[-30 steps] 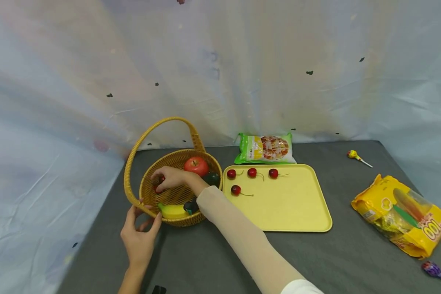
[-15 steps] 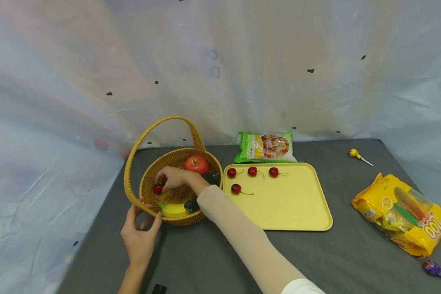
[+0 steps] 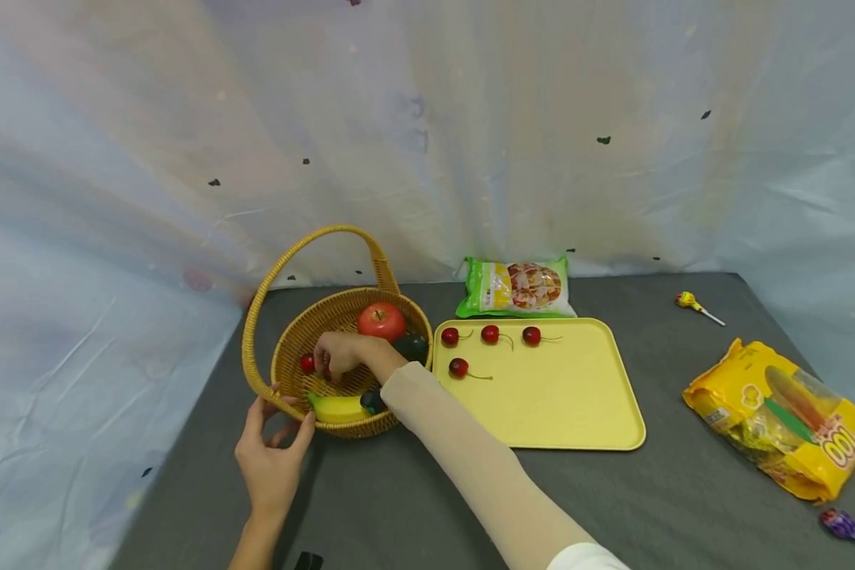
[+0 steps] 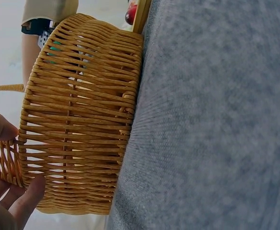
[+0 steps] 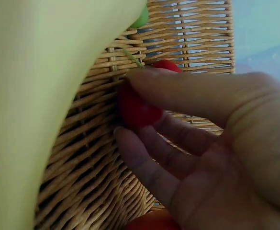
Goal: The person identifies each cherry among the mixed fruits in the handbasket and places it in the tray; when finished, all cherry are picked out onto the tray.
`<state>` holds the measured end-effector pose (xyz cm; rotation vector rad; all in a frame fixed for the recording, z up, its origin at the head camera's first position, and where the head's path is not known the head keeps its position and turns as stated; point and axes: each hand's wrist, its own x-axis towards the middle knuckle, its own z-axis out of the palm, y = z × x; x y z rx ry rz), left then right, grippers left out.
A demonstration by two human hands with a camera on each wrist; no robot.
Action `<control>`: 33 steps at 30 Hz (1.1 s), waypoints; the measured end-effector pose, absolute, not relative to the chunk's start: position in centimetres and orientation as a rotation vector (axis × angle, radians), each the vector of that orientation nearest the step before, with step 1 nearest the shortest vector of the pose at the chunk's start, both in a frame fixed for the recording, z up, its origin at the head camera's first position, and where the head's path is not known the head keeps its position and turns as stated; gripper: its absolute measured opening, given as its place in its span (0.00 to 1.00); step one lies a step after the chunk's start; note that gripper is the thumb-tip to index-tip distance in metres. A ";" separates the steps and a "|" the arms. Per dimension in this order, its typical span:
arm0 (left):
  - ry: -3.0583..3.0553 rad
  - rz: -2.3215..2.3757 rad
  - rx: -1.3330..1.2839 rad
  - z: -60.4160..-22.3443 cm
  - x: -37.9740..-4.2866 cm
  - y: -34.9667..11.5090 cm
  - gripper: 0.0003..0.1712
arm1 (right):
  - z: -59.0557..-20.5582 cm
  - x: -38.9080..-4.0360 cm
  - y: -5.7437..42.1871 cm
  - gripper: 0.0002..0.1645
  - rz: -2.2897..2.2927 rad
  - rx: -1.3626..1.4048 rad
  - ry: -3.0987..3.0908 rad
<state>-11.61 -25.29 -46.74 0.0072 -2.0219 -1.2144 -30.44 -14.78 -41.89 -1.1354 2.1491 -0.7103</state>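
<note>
A wicker basket (image 3: 356,432) with a tall arched handle stands on the left of the table. My left hand (image 3: 269,467) grips its rim at the handle's base, thumb and fingers on either side. Inside the basket my right hand (image 3: 345,354) pinches a red cherry (image 5: 139,108) between thumb and fingers; a green stem shows above the thumb. Another cherry (image 3: 307,363) lies just beyond these fingers. A banana (image 3: 338,408), a red apple (image 3: 381,321) and a dark green fruit (image 3: 412,347) also lie in the basket, partly behind the right arm.
Right of the basket, a yellow tray (image 3: 563,404) bears several stemmed cherries. Behind it lies a green-and-white food packet (image 3: 520,286). A yellow candy bag (image 3: 784,419) and two lollipops, one yellow (image 3: 686,300) and one purple (image 3: 839,523), lie on the right.
My right hand has drawn back a little to the right inside the basket, uncovering the other cherry on its left. The left hand has stayed on the basket.
</note>
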 end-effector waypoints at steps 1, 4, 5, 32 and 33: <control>-2.023 -1.215 0.009 -46.7 -11.6 -25.3 0.34 | -41.9 -30.4 -14.8 0.12 -0.719 -1.145 2.148; -2.029 -1.211 0.025 -46.7 -11.6 -25.2 0.35 | -41.9 -30.5 -14.8 0.11 -0.782 -1.191 2.132; -2.031 -1.210 0.032 -46.6 -11.6 -25.1 0.35 | -41.8 -30.6 -14.7 0.12 -0.815 -1.209 2.123; -2.039 -1.231 0.003 -46.7 -11.7 -25.4 0.36 | -42.0 -32.7 6.2 0.16 -1.554 -1.078 2.349; -2.040 -1.239 0.003 -46.6 -11.7 -25.4 0.36 | -42.4 -32.5 7.0 0.16 -1.530 -1.061 2.370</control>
